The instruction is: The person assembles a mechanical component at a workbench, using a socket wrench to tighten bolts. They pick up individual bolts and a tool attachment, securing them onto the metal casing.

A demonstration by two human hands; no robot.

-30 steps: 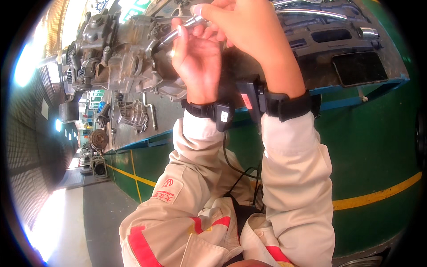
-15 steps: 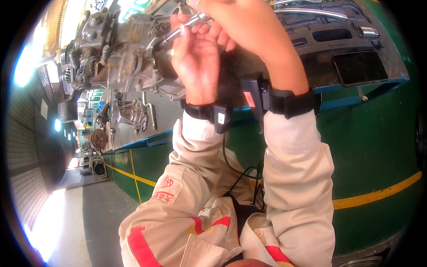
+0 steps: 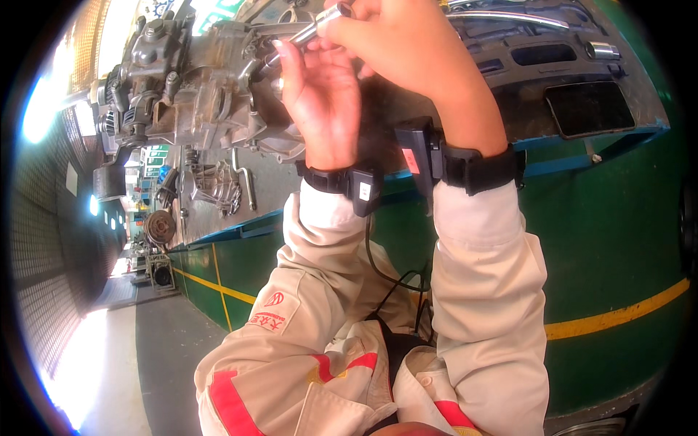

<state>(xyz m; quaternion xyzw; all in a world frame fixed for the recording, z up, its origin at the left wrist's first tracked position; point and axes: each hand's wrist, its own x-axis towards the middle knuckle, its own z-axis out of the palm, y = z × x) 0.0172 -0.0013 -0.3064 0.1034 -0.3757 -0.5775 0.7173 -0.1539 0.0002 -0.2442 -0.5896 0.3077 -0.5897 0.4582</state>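
I note, leftmost, the gearbox [image 3: 203, 102], the chrome socket tool [image 3: 304, 34] slanting toward it — left hand [image 3: 323, 94] palm-up alongside, grip indeterminable, right hand [image 3: 392, 33] clasping its upper end — apparently being positioned or turned, next requiring steady alignment.

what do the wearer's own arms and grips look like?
Left grip and right grip: ungloved. Left sleeve and right sleeve: beige cloth, paler cuffs; the left carries a red emblem with lettering and a red band. Black wrist straps carry boxy black modules: left module white-labelled, right module reddish-labelled. A thin black cable hangs below the left module.
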